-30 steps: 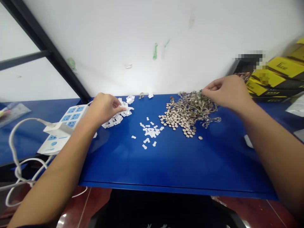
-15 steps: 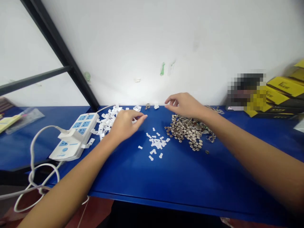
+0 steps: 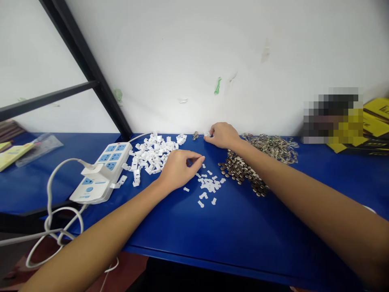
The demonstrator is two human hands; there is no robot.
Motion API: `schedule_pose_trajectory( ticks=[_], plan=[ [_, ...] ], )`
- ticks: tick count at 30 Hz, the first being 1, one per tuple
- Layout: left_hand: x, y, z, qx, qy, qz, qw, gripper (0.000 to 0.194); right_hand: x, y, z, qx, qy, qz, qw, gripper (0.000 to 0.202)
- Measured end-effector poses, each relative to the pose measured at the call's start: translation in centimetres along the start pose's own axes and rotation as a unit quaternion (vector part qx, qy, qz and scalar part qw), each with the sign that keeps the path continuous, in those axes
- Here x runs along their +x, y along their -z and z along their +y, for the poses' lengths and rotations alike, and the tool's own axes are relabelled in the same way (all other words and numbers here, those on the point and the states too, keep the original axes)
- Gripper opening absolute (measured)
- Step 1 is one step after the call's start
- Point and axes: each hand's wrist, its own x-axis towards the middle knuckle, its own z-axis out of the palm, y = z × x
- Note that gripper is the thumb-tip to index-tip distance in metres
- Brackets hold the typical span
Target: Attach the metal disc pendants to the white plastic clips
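My left hand [image 3: 182,168] hovers just left of a scatter of small white tabs [image 3: 209,184], thumb and forefinger pinched together. Whatever is between those fingertips is too small to make out. By the wall, my right hand [image 3: 224,136] has its thumb and forefinger closed around a small white folded piece [image 3: 207,134]. A few small metal pieces [image 3: 195,136] lie just left of it. Under my right forearm spreads a heap of round metal buttons [image 3: 240,168], partly hidden by the arm. Beyond my left hand is a pile of white folded pieces [image 3: 154,152].
A white power strip [image 3: 100,178] with a plugged-in adapter and looped cable stands at the left. Metal clasps [image 3: 273,148] are heaped behind my right forearm. Yellow and black boxes [image 3: 370,125] stand far right. A white wall [image 3: 188,61] backs the blue table [image 3: 188,235].
My right hand has come down from above the buttons to the white folded piece by the wall and closed on it. The left hand has moved slightly right, and the view has shifted.
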Motion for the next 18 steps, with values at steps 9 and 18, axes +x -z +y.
schedule_pose_trajectory(
  ticks=[9, 18],
  plan=[
    [0.8, 0.7, 0.0, -0.244, 0.156, 0.098, 0.952, 0.033, -10.4, 4.6, -0.2, 0.176, 0.238, 0.078, 0.952, 0.026],
    [-0.1, 0.0, 0.9, -0.377, 0.172, -0.239, 0.878, 0.028, -15.4, 3.3, -0.4, 0.254, 0.262, 0.090, 0.927, 0.027]
  ],
)
